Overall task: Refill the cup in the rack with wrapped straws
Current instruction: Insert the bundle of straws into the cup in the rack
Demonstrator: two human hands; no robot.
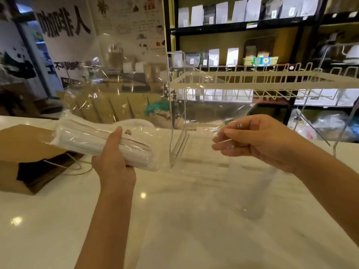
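**Straw bundle in hand, bag held open over the worktop**

The left hand [111, 152] is clamped around a bundle of white wrapped straws [85, 139], thumb up along its side, holding it slantwise above the white worktop [58, 220]. The bundle sits inside a large clear plastic bag [120, 74] that balloons up and back from it. The right hand [252, 140] has its fingertips pinched together on a fold of the same clear film, drawing the bag's mouth toward the right.

A white wire rack [272, 78] stands behind the hands on the far right. The cup cannot be made out in it from this angle; a clear acrylic stand [175, 113] rises between the hands.

The straws look light and, as a bundle, fairly stiff, but each paper sleeve would crease easily. The film is slick and floppy, so it probably gives little purchase. Gripping the bundle round its middle, as now, seems safest; loose straws may slide out singly once the bag comes away.

At the left lies a brown paper bag [25, 144] with string handles.
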